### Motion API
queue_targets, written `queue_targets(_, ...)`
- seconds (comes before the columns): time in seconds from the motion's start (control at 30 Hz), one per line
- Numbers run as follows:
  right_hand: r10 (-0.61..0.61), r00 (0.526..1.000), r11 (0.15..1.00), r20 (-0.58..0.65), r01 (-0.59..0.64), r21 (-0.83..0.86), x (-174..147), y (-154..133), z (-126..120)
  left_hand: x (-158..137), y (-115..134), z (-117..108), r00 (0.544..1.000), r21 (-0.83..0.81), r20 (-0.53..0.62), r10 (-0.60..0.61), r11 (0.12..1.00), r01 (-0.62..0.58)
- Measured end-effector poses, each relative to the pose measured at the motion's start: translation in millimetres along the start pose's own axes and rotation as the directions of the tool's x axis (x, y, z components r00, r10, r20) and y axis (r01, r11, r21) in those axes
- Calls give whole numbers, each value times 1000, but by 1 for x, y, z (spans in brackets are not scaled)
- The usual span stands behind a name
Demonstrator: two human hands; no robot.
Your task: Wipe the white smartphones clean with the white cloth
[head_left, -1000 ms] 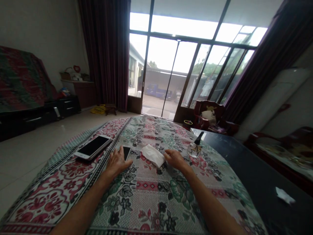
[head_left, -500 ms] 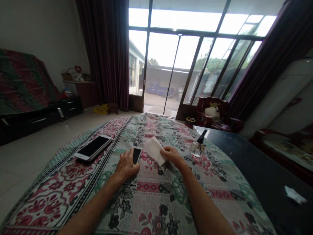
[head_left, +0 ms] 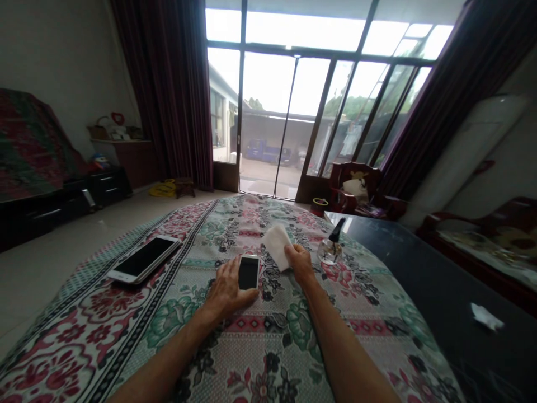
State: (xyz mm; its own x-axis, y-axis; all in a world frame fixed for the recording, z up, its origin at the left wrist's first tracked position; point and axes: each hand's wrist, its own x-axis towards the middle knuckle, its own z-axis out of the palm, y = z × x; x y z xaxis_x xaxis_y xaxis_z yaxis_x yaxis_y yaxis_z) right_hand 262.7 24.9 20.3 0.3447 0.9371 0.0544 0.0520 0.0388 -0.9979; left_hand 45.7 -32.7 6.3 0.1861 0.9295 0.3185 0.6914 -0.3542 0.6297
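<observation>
My left hand [head_left: 229, 286] is closed around the left side and lower edge of a small white smartphone [head_left: 249, 272], whose dark screen faces up. The thumb lies along the phone's bottom edge. In my right hand [head_left: 300, 262] a folded white tissue [head_left: 277, 246] is pinched by its right side, just beyond and to the right of the phone. A clear glass spray bottle [head_left: 329, 252] with a black pump top stands on the cloth to the right of that hand. Farther left lies a larger white smartphone [head_left: 145, 258], screen up, apparently stacked on something thin.
A flowered cloth [head_left: 268, 330] covers the table. To the right, a crumpled white tissue [head_left: 486, 317] lies on a dark tabletop [head_left: 419, 280]. Beyond the table are a wooden chair [head_left: 356, 187], a small stool [head_left: 185, 188] and glass doors [head_left: 272, 129].
My left hand and the small phone have shifted to the right, showing more of its screen. The tissue in my right hand has moved a little right and turned more upright. The view has shifted slightly.
</observation>
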Motion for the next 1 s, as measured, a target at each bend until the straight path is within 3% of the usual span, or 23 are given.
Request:
queue_targets(0.2, -218, 967, 942, -130, 174, -288, -8, -2, 8, -6, -5, 2, 1000, -79, 8, 1, 997, 0)
queue_targets(0.33, -350, 927, 886, -135, 281, -369, -15, -4, 14, -8, -8, 7, 999, 32, -10, 41, 999, -41)
queue_targets(0.47, -549, 825, 782, -133, 451, -431, -19, -5, 18, -4, -14, -2, 998, 217, 41, 42, 975, -50)
queue_targets(0.63, -727, 681, 583, 84, 678, -448, -18, 2, 25, 1, -18, -13, 993, 292, 121, 2, 956, -37)
queue_targets(0.7, -741, 648, 532, 176, 726, -436, -20, 7, 32, 1, -17, -14, 990, 287, 143, 2, 957, -44)
queue_targets(0.8, -692, 645, 483, 323, 747, -456, -28, 11, 42, 0, -15, -14, 989, 274, 145, 2, 961, -42)
queue_targets(1.0, -425, 642, 457, 638, 760, -462, -49, 5, 49, 1, -18, -15, 982, 267, 188, 31, 960, -82)
